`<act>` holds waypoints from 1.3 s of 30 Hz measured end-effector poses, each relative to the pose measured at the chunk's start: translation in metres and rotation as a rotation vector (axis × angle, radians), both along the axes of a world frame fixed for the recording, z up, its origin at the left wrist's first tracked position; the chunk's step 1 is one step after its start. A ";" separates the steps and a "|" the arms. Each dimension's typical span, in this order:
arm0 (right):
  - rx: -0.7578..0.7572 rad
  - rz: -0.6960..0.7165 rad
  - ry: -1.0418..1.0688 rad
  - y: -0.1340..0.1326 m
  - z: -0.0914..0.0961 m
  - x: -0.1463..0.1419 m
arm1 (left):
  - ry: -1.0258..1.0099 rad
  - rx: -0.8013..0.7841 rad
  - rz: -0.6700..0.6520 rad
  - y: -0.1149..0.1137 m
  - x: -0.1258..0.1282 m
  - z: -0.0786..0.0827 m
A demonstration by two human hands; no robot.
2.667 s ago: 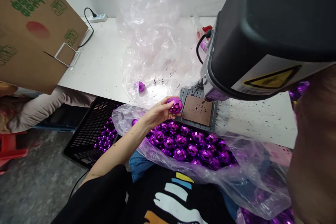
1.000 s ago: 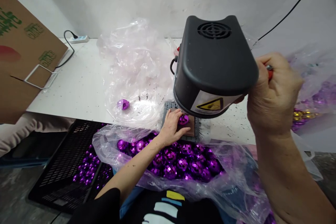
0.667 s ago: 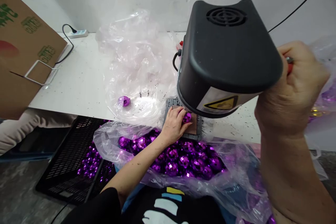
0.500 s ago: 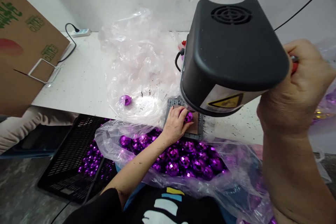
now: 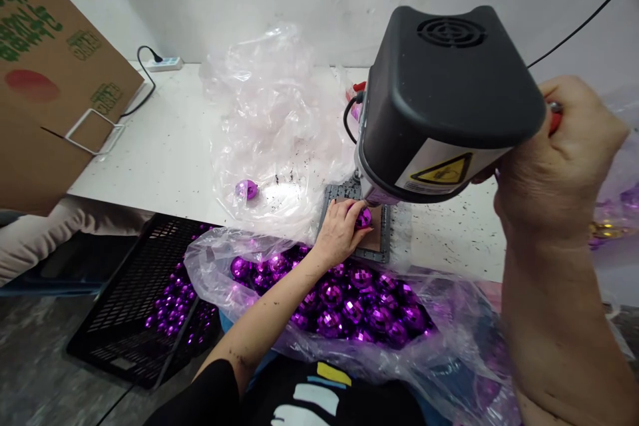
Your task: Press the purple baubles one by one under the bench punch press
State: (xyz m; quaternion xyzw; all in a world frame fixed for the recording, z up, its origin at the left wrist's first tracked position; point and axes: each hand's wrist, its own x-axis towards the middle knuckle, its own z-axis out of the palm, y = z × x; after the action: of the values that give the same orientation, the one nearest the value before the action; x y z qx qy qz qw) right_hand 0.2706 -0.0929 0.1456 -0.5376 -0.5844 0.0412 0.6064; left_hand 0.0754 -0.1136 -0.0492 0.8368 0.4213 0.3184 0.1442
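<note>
My left hand (image 5: 338, 231) grips a shiny purple mirror ball (image 5: 364, 217) over the grey base plate (image 5: 378, 254) of a small black bench drill press or similar machine (image 5: 459, 93). The lower end of the machine's head comes down close to the ball; whether they touch is hidden. At the right, my right hand (image 5: 574, 140) is wrapped round the machine's lever, of which a bit of red and a metal tip show. In front of me a clear plastic bag (image 5: 449, 339) holds many purple mirror balls (image 5: 329, 293).
A single purple ball (image 5: 246, 190) lies on crumpled clear plastic (image 5: 279, 113). Left are a cardboard box (image 5: 54, 80), a power strip (image 5: 166, 64) and a black crate (image 5: 114, 339) of small purple balls. Another person's leg (image 5: 50, 233) shows under the white table (image 5: 170, 140).
The whole view has shifted a little, and the machine's head looks slightly smaller. My left hand still has the ball on the base and my right hand stays on the lever.
</note>
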 end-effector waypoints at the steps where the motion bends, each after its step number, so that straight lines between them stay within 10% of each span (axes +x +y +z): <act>1: 0.001 0.009 0.000 0.000 0.000 0.000 | -0.025 -0.007 0.002 0.000 -0.001 0.000; 20: -0.050 0.041 -0.047 -0.016 0.008 -0.003 | -0.166 -0.210 -0.021 0.003 -0.004 0.007; 25: 0.063 -0.138 -0.179 -0.042 -0.015 -0.006 | -0.160 -0.236 -0.019 0.002 -0.005 0.007; 29: 0.211 0.028 -0.273 -0.064 -0.040 -0.005 | -0.167 -0.274 -0.039 0.002 -0.006 0.006; 39: 0.111 -0.059 -0.370 -0.089 -0.087 -0.007 | -0.175 -0.295 -0.054 0.001 -0.006 0.007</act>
State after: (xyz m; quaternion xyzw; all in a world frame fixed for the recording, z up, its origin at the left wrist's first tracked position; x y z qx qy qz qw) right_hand 0.2640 -0.1822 0.0583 -0.5184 -0.6715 -0.1084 0.5182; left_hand 0.0696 -0.1125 -0.0419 0.7866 0.4269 0.3207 0.3102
